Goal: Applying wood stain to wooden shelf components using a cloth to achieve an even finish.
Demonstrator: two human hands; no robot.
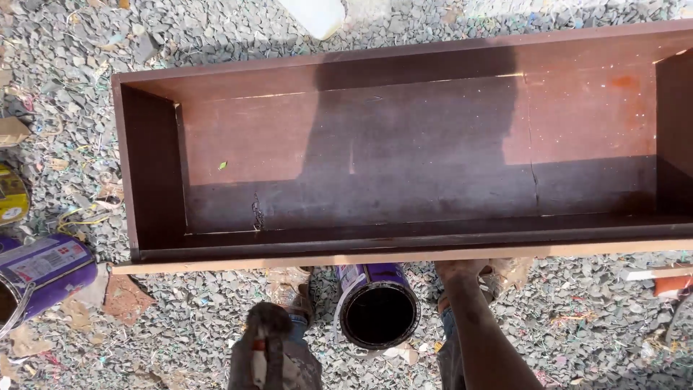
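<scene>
On gravel ground, head view, looking straight down:

- Long open wooden box (404,144), dark brown-stained inside, lying on its side across the whole width; pale unstained edge along its near rim; a crack runs down the back panel toward the right; shadow covers the middle
- Right hand (462,271): reaches up to the box's near rim, touching its underside edge; fingers hidden behind the wood, so grip cannot be told; forearm runs down to the bottom edge
- Left hand (263,339): low in the picture, closed around a dark stained rag or brush (267,318); which one cannot be told
- Open paint tin (379,310), purple label, dark inside, lying on the gravel between the two hands, just below the box's rim
- Second purple tin (43,274), on its side at the left edge, well apart from the hands
- Yellow tin (11,195), partly cut off, at far left
- White container (314,14), top edge, beyond the box
</scene>
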